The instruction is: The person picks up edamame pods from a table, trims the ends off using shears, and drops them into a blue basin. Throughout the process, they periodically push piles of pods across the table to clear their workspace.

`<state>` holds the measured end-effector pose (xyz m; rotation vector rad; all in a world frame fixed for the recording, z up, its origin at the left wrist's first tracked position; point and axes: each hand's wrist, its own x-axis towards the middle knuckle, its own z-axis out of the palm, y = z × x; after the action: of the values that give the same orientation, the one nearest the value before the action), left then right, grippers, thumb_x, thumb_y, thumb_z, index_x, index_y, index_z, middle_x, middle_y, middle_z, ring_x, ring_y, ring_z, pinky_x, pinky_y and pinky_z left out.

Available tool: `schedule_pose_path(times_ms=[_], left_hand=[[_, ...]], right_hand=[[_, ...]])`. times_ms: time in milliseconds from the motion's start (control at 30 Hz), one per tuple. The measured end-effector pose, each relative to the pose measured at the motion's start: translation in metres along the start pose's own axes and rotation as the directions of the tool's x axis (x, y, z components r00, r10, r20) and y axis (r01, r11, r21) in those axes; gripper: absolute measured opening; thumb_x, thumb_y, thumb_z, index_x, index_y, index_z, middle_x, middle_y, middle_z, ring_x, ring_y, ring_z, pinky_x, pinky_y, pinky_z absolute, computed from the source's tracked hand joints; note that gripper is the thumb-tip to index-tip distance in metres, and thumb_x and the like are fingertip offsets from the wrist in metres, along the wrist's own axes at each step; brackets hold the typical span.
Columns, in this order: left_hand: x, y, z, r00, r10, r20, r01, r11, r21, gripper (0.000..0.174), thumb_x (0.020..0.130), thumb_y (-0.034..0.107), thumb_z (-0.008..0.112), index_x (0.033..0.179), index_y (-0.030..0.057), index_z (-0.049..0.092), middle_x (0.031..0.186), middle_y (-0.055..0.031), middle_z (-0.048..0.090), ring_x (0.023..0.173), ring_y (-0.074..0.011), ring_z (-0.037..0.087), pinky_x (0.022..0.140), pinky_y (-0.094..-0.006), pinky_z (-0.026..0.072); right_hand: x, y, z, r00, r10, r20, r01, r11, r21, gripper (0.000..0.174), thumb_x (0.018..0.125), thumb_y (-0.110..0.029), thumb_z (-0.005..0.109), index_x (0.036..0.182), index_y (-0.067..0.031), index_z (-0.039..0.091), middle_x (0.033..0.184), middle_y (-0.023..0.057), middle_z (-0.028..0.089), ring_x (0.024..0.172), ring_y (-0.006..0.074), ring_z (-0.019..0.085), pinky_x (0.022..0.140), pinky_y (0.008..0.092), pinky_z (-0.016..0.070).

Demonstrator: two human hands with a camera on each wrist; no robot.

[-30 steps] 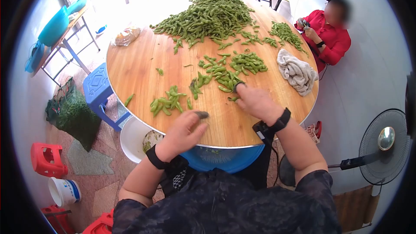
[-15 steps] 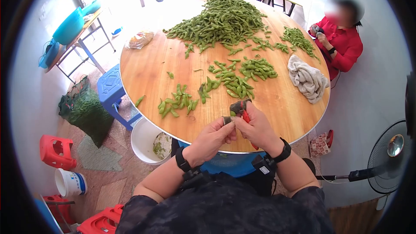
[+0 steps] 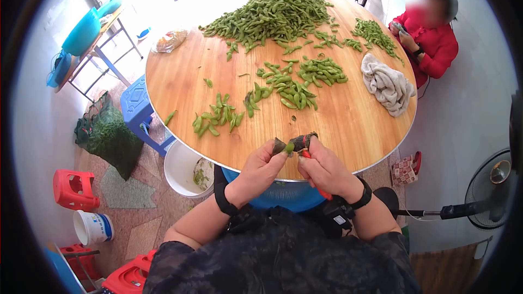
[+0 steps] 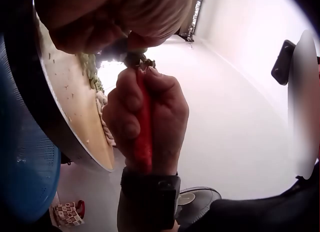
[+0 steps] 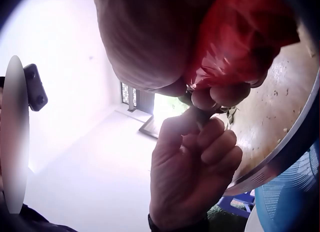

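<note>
In the head view, both hands meet above the near edge of the round wooden table (image 3: 229,155). My left hand (image 3: 256,171) pinches a green soybean pod (image 3: 290,147) between thumb and forefinger, a dark cover over a fingertip. My right hand (image 3: 329,171) grips a red-handled tool (image 4: 143,137), its handle lying along the palm; the working end is hidden at the fingertips. A dark wrap (image 3: 302,141) covers a finger of that hand, right beside the pod. Beyond the hands lie loose pods (image 3: 297,95) and a smaller cluster (image 3: 218,114).
A large heap of pods (image 3: 272,13) covers the table's far side. A crumpled towel (image 3: 387,84) lies at the right, a plastic bag (image 3: 170,41) at the far left. Under the near edge are a blue basin (image 3: 275,198) and a white bucket (image 3: 182,169). A person in red (image 3: 436,49) sits at right.
The right hand has come back from the loose pods toward me, and the left hand has moved right to meet it. A pod now shows between the two hands.
</note>
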<state>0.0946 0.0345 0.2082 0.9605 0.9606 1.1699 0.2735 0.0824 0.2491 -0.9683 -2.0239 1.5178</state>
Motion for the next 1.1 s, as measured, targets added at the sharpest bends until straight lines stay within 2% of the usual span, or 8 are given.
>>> schedule_pose_path(times_ms=[133,200,300,500,733,800,867,1100], left_hand=[[-0.003,0.003,0.003,1.000,0.009,0.008,-0.010,0.993,0.117,0.014,0.096,0.016,0.053,0.086,0.0063,0.052,0.074,0.0083,0.040,0.068,-0.0017,0.034,0.057,-0.0191,0.0312],[-0.004,0.002,0.003,1.000,0.015,0.016,-0.017,0.989,0.148,0.015,0.095,0.016,0.054,0.084,0.0061,0.051,0.074,0.0083,0.040,0.067,-0.0020,0.034,0.057,-0.0194,0.0312],[-0.006,-0.002,0.000,0.998,0.063,0.021,-0.066,0.989,0.134,0.019,0.095,0.017,0.056,0.081,0.0057,0.049,0.071,0.0078,0.038,0.065,-0.0022,0.034,0.054,-0.0203,0.0307],[-0.012,0.009,-0.005,0.993,0.048,0.108,-0.082,0.935,0.345,0.023,0.094,0.016,0.057,0.077,0.0045,0.046,0.064,0.0054,0.035,0.060,-0.0035,0.033,0.049,-0.0240,0.0294],[-0.015,0.005,-0.002,0.926,0.341,0.165,-0.368,0.711,0.599,0.021,0.093,0.013,0.058,0.077,0.0049,0.047,0.065,0.0056,0.043,0.059,-0.0067,0.036,0.051,-0.0249,0.0312],[-0.015,0.005,-0.003,0.901,0.392,0.188,-0.416,0.654,0.631,0.020,0.093,0.013,0.058,0.078,0.0050,0.047,0.066,0.0056,0.045,0.058,-0.0073,0.038,0.051,-0.0248,0.0322],[-0.018,0.008,-0.004,0.988,-0.001,0.153,-0.035,0.972,0.232,0.020,0.094,0.016,0.057,0.078,0.0064,0.049,0.064,0.0036,0.047,0.056,-0.0068,0.041,0.050,-0.0255,0.0325],[-0.017,0.001,-0.007,0.928,-0.213,0.307,0.288,0.931,-0.224,0.016,0.096,0.023,0.055,0.087,0.0096,0.053,0.067,0.0047,0.048,0.060,-0.0036,0.043,0.053,-0.0202,0.0333]], right_hand=[[-0.002,0.010,0.002,0.993,-0.109,-0.052,0.109,0.994,-0.012,0.019,0.089,-0.009,0.039,0.106,-0.0035,0.043,0.065,0.0003,0.050,0.047,0.0083,0.046,0.044,0.0235,0.0391],[-0.005,-0.002,-0.001,0.999,-0.041,0.004,0.041,0.999,-0.010,0.014,0.088,-0.010,0.044,0.098,0.0003,0.043,0.065,0.0105,0.052,0.058,0.0218,0.055,0.053,0.0348,0.0433],[-0.008,-0.016,-0.001,0.983,0.168,0.077,-0.179,0.971,0.160,0.014,0.087,-0.009,0.044,0.098,0.0001,0.043,0.065,0.0119,0.053,0.056,0.0241,0.055,0.052,0.0355,0.0432],[-0.009,-0.006,0.001,0.997,0.016,0.072,-0.014,0.999,-0.032,0.011,0.087,-0.009,0.045,0.093,-0.0011,0.041,0.063,0.0131,0.052,0.054,0.0253,0.054,0.051,0.0374,0.0432],[-0.009,0.005,0.006,0.999,-0.035,0.026,0.038,0.992,-0.118,0.010,0.088,-0.008,0.046,0.094,-0.0021,0.042,0.059,0.0140,0.049,0.052,0.0296,0.054,0.051,0.0389,0.0423],[-0.010,0.007,0.007,0.989,-0.140,0.044,0.144,0.985,-0.099,0.013,0.092,-0.006,0.038,0.102,-0.0053,0.045,0.058,-0.0007,0.051,0.045,0.0081,0.048,0.043,0.0237,0.0403],[-0.011,0.008,0.008,0.987,-0.151,0.047,0.156,0.982,-0.104,0.014,0.092,-0.006,0.037,0.104,-0.0056,0.046,0.058,-0.0007,0.051,0.045,0.0076,0.048,0.042,0.0232,0.0400],[-0.016,0.000,0.008,0.987,0.118,0.114,-0.145,0.950,0.275,0.012,0.094,-0.011,0.043,0.101,-0.0039,0.049,0.059,0.0002,0.050,0.047,0.0076,0.051,0.043,0.0245,0.0413]])
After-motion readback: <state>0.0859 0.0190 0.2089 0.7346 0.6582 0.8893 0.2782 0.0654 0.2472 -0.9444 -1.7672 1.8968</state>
